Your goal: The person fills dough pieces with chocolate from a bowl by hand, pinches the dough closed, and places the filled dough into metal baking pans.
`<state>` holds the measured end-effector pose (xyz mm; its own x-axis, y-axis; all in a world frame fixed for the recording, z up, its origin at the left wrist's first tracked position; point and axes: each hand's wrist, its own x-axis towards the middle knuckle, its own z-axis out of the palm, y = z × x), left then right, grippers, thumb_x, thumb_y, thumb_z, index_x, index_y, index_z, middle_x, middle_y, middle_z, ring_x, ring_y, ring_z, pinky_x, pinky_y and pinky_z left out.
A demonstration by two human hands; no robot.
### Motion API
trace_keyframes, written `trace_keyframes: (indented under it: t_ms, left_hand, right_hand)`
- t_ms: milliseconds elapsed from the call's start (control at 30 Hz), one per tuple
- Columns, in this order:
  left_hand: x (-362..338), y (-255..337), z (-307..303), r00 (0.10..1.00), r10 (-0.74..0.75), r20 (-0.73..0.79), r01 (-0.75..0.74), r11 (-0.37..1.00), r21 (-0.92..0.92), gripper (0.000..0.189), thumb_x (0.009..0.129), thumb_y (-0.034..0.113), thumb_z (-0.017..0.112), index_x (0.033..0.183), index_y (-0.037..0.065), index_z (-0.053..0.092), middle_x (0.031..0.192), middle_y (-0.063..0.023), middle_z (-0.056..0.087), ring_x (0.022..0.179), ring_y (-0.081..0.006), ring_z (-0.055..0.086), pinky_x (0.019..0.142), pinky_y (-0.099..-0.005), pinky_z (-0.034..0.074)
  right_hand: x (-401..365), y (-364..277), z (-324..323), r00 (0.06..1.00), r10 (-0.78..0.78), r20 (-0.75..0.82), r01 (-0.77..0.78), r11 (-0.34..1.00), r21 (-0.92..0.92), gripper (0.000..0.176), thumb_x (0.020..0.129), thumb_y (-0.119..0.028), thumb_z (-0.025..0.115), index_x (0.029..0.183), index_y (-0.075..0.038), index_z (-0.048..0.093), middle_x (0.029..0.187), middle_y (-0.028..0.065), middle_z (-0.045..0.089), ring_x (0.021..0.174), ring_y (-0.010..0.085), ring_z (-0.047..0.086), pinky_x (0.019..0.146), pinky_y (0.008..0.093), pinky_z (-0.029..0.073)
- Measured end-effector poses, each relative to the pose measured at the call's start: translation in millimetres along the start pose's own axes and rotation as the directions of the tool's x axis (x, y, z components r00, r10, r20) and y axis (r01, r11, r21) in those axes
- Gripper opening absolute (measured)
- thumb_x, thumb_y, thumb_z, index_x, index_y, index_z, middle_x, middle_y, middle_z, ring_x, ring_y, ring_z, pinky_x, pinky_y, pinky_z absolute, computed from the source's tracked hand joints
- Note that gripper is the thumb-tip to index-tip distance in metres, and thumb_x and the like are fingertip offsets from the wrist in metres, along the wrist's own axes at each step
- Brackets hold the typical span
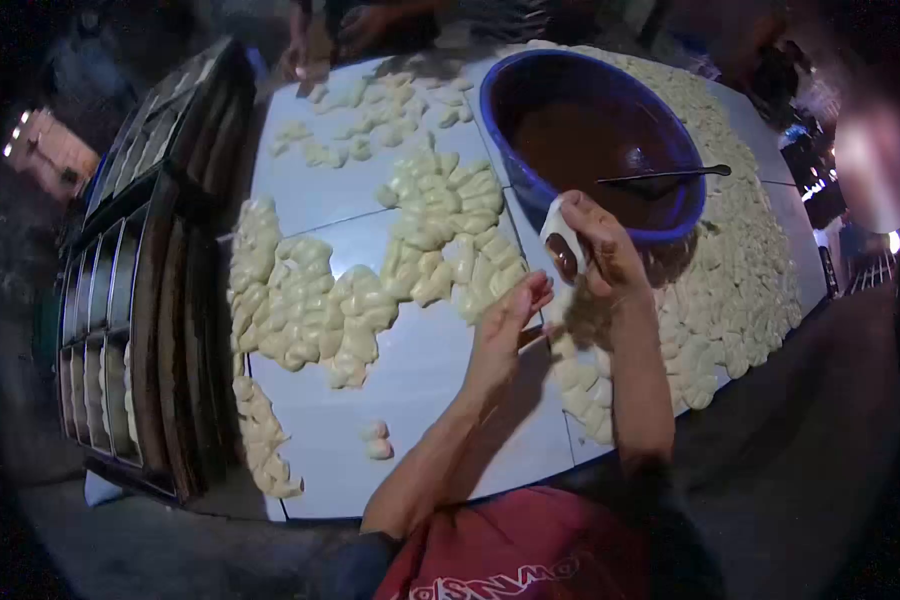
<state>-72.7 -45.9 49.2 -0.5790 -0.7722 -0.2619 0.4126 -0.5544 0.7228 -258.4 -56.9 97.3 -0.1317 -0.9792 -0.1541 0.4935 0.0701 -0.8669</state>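
Note:
My right hand (605, 245) is closed on a flattened piece of pale dough (560, 222) with brown filling on it, just below the rim of a blue basin (492, 110). Brown filling (580, 140) lies in the basin, and a dark spoon (660, 175) rests across it with its handle over the right rim. To the left of the dough piece is my left hand (510, 318), its fingers apart and slightly curled, holding nothing. Below it and to the left, a small pale dough piece (375, 440) sits on the white tabletop (420, 385).
Many pale dough pieces (440, 200) cover parts of the table, with a dense spread (750, 260) on the right. Stacked trays (150, 290) stand along the left edge. Another person's hand (295, 60) is at the far edge.

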Motion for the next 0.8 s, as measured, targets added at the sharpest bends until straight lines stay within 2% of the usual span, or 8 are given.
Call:
trace_keyframes:
  t_ms: [133, 233, 300, 367, 500, 600, 700, 800]
  left_hand:
    - [-23, 0, -56, 0.996, -0.091, -0.007, 0.088, 0.978, -0.191, 0.031, 0.098, 0.023, 0.064, 0.116, -0.001, 0.063, 0.107, -0.0108, 0.068, 0.096, -0.0195, 0.067, 0.083, -0.0381, 0.056]
    - [-45, -3, -98, 0.976, -0.052, -0.21, 0.018, 0.987, -0.158, 0.025, 0.097, 0.019, 0.067, 0.113, 0.0, 0.068, 0.096, -0.0051, 0.071, 0.08, -0.0108, 0.066, 0.076, -0.0266, 0.055]
    - [-57, 1, -120, 0.958, -0.013, -0.286, -0.017, 0.994, -0.104, 0.025, 0.094, 0.014, 0.07, 0.113, -0.002, 0.069, 0.094, -0.0066, 0.072, 0.079, -0.0109, 0.067, 0.072, -0.0248, 0.056]
    - [-69, 20, -118, 0.945, 0.025, -0.325, -0.023, 1.0, 0.01, 0.034, 0.092, 0.011, 0.069, 0.119, -0.009, 0.062, 0.101, -0.015, 0.069, 0.085, -0.0219, 0.068, 0.075, -0.0335, 0.057]
    - [-79, 9, -137, 0.964, 0.108, -0.242, -0.116, 0.993, -0.017, 0.037, 0.092, 0.013, 0.071, 0.121, -0.008, 0.063, 0.105, -0.0131, 0.069, 0.089, -0.0172, 0.067, 0.076, -0.0295, 0.055]
    - [-84, 18, -146, 0.955, 0.132, -0.266, -0.124, 0.991, 0.046, 0.036, 0.092, 0.016, 0.072, 0.121, -0.005, 0.066, 0.105, -0.0091, 0.071, 0.089, -0.0128, 0.067, 0.075, -0.0255, 0.054]
    - [-87, 35, -148, 0.96, 0.106, -0.259, -0.101, 0.994, 0.034, 0.035, 0.091, 0.017, 0.073, 0.117, -0.005, 0.066, 0.101, -0.009, 0.07, 0.085, -0.017, 0.067, 0.076, -0.0325, 0.055]
    - [-94, 73, -152, 0.97, 0.007, -0.242, 0.038, 0.982, 0.184, 0.033, 0.092, 0.02, 0.072, 0.115, -0.003, 0.069, 0.098, -0.0073, 0.072, 0.084, -0.0141, 0.067, 0.071, -0.0272, 0.055]
  right_hand:
    - [-36, 87, 22, 1.0, -0.009, -0.007, 0.009, 0.997, 0.08, 0.03, 0.093, -0.018, 0.066, 0.117, -0.004, 0.057, 0.101, 0.0035, 0.063, 0.089, 0.013, 0.063, 0.077, 0.0253, 0.051]
    - [-60, 116, 45, 0.989, 0.133, -0.064, -0.133, 0.991, -0.005, 0.042, 0.088, -0.013, 0.067, 0.127, -0.003, 0.054, 0.114, 0.0063, 0.061, 0.103, 0.016, 0.06, 0.089, 0.0287, 0.05]
    - [-72, 145, 63, 0.997, -0.077, 0.022, 0.079, 0.909, -0.409, 0.058, 0.081, -0.003, 0.071, 0.136, -0.007, 0.052, 0.136, 0.0104, 0.052, 0.117, 0.0222, 0.058, 0.097, 0.0344, 0.049]
    - [-79, 161, 91, 0.929, -0.353, 0.112, 0.303, 0.549, -0.779, 0.062, 0.079, -0.004, 0.076, 0.136, -0.007, 0.054, 0.137, 0.0152, 0.052, 0.118, 0.0276, 0.059, 0.1, 0.037, 0.049]
    - [-81, 193, 121, 0.859, -0.502, 0.096, 0.344, 0.428, -0.836, 0.038, 0.083, -0.004, 0.072, 0.121, -0.006, 0.066, 0.121, 0.017, 0.06, 0.099, 0.0287, 0.065, 0.085, 0.0365, 0.053]
    - [-72, 200, 130, 0.838, -0.535, 0.111, 0.383, 0.429, -0.818, 0.024, 0.088, -0.003, 0.068, 0.112, -0.003, 0.069, 0.104, 0.0098, 0.066, 0.088, 0.0192, 0.064, 0.074, 0.0312, 0.053]
    - [-72, 201, 141, 0.982, -0.134, -0.132, 0.068, 0.907, -0.415, 0.018, 0.091, -0.005, 0.067, 0.108, -0.001, 0.068, 0.093, 0.0025, 0.066, 0.087, 0.0103, 0.06, 0.07, 0.0257, 0.05]
    - [-82, 184, 151, 0.999, -0.01, -0.042, -0.008, 0.914, -0.406, 0.025, 0.092, -0.007, 0.067, 0.116, -0.001, 0.068, 0.104, 0.003, 0.065, 0.09, 0.0085, 0.058, 0.073, 0.0243, 0.049]
